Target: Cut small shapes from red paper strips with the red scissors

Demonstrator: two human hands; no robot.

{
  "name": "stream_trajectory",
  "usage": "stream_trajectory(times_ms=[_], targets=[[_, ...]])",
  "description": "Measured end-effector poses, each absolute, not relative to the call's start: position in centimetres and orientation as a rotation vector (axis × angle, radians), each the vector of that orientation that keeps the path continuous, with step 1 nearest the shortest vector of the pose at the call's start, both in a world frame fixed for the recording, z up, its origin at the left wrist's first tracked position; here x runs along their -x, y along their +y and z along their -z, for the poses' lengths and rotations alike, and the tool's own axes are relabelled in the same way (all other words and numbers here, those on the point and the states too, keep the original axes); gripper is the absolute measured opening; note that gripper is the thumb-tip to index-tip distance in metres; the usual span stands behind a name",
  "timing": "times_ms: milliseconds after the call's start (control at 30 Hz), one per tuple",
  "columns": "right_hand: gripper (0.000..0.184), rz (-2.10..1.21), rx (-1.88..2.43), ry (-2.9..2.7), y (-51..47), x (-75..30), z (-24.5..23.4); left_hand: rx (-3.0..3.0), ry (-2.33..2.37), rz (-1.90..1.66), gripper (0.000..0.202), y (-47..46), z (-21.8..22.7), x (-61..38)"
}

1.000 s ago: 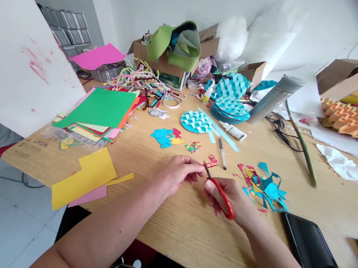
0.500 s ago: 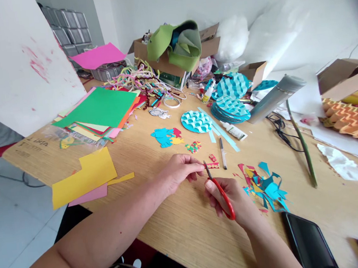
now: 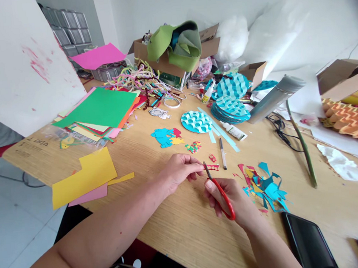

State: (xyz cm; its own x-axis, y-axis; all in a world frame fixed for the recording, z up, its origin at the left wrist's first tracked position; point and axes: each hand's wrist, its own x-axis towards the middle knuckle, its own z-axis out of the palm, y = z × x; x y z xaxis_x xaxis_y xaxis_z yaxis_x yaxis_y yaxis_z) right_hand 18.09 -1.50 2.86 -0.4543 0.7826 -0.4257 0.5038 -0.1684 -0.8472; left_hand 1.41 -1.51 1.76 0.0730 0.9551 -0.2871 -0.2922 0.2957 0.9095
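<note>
My left hand (image 3: 185,167) pinches one end of a narrow red paper strip (image 3: 213,167) marked with a row of round shapes. Red-handled scissors (image 3: 223,195) are gripped in my right hand (image 3: 231,190), their blades reaching up across the strip close to my left fingertips. Whether the blades are fully closed is too small to tell. Just beyond the strip lies a small red paper piece (image 3: 212,157). A little pile of tiny cut pieces (image 3: 193,147) and blue, red and yellow fish cut-outs (image 3: 164,137) rest farther back.
Paper scraps (image 3: 271,188) and a black phone (image 3: 308,239) lie to the right. A pen (image 3: 222,153), a glue bottle (image 3: 233,131) and blue paper discs (image 3: 197,121) sit ahead. At left are yellow paper (image 3: 84,180) and stacked coloured sheets (image 3: 99,108).
The free end of the red strip has tipped slightly downward beside the blades. Both hands have stayed almost in place.
</note>
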Motion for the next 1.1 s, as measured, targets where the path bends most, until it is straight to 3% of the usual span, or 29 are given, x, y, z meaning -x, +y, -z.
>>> stream_trajectory(times_ms=[933,1100], targets=[[0.044,-1.693,1.515,-1.809,-1.5,-18.1,-3.0,-0.798,1.134,-1.099,0.008,-1.3,-2.3,-1.1],[0.047,-1.602,1.560,-1.791,-1.2,-18.1,-3.3,-0.911,1.288,-0.969,0.011,-0.8,-2.1,0.5]])
